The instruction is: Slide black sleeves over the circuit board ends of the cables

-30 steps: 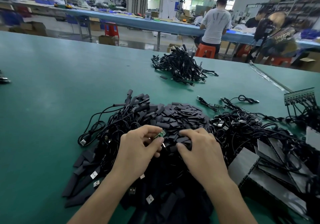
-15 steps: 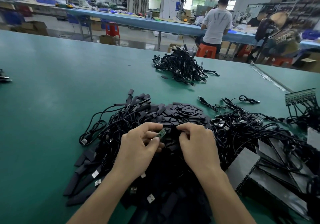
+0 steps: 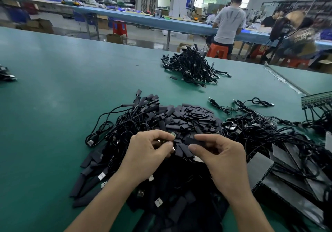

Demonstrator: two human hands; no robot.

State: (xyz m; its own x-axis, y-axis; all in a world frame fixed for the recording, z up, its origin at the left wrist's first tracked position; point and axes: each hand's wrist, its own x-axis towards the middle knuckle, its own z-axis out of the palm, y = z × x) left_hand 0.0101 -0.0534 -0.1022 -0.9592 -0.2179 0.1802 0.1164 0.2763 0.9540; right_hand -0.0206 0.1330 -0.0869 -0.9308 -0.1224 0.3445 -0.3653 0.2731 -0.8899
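1. Your left hand [image 3: 149, 152] sits at centre frame with its fingers curled. Thumb and forefinger pinch the circuit board [image 3: 173, 133] of one cable, and the green tip of the board shows just past the fingertips, pointing toward the right of the frame.
2. Your right hand [image 3: 221, 160] sits just right of centre, also curled. Its thumb and forefinger pinch a single black sleeve [image 3: 193, 140] by the right-hand end.
3. The sleeve's long axis runs roughly left to right across the frame. Its free end faces the board and lies just beside it, slightly lower in the frame. The view is too small to show whether the two touch or whether the sleeve mouth is open.
4. Judged from this, the sleeve is not yet over the board. The next move is short. Raise the sleeve's free end level with the board, align the two long axes, then bring the hands together.
5. Directly beyond your fingertips lies the heap of loose sleeves [image 3: 188, 115].
6. A cable tangle [image 3: 122, 124] lies left of the heap.
7. A second tangle [image 3: 260, 133] lies to the right.
8. A separate far bundle [image 3: 194, 66] lies at upper centre on the green table [image 3: 53, 88], well apart from both hands.
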